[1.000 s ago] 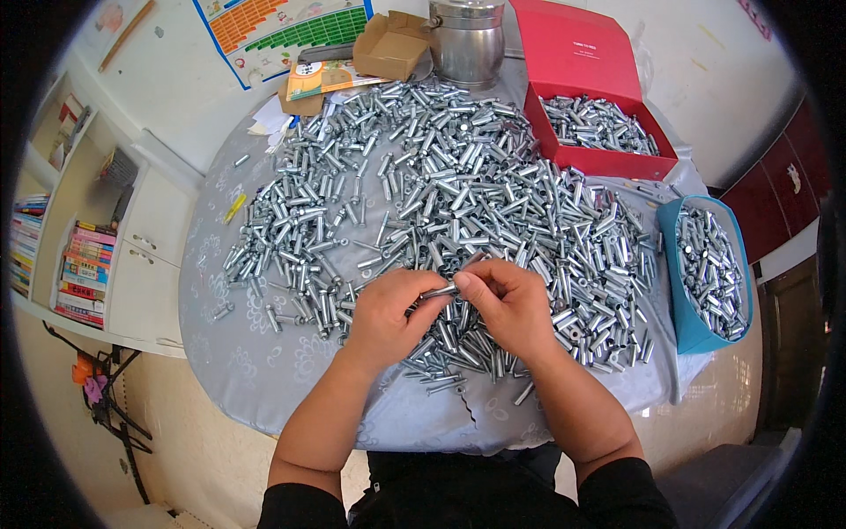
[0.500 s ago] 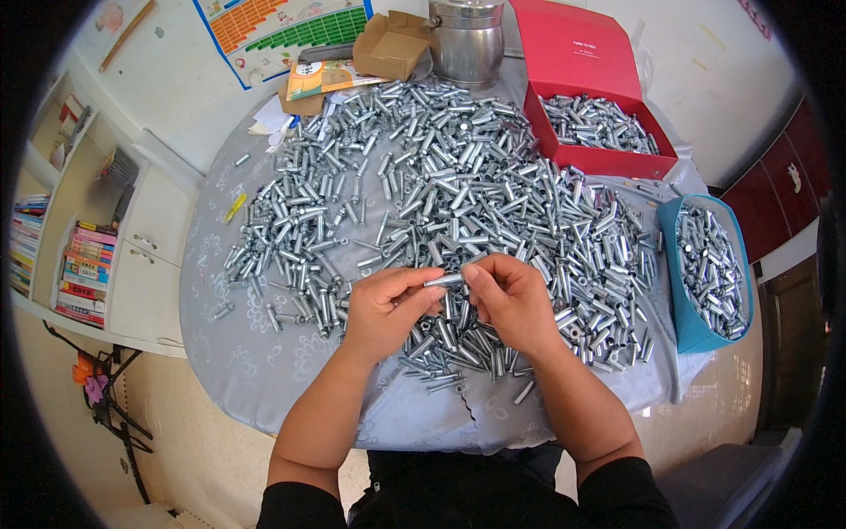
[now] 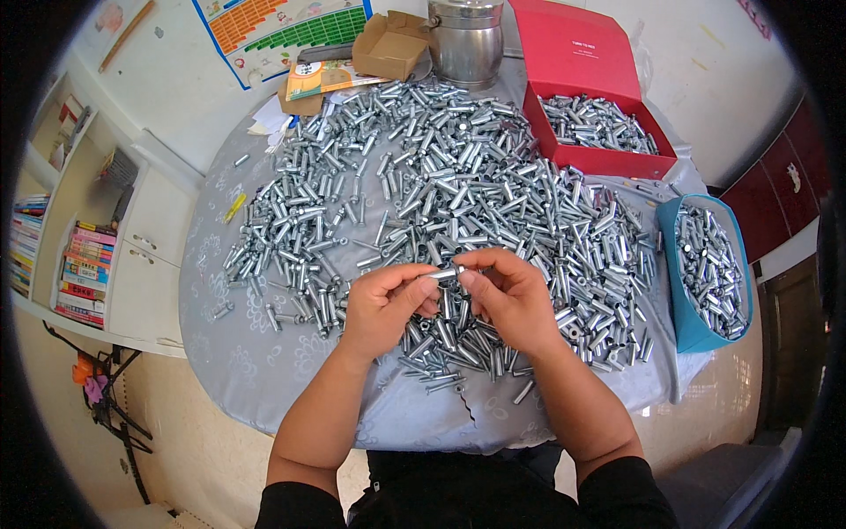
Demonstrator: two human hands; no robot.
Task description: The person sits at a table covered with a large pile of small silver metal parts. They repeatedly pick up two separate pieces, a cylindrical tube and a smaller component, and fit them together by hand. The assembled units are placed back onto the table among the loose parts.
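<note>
Two hands, left hand point(image 3: 381, 304) and right hand point(image 3: 511, 295), I am seeing both grips clamping one metal sleeve point(image 3: 443, 274) at frame centre, above the worktop point(image 3: 264, 370).

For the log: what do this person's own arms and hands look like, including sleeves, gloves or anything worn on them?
Both hands are bare: the left hand and right hand show no gloves, and no rings or watch can be made out. The forearms are uncovered up to dark, black-looking sleeves that end near the elbows at the lower edge of the picture.
</note>
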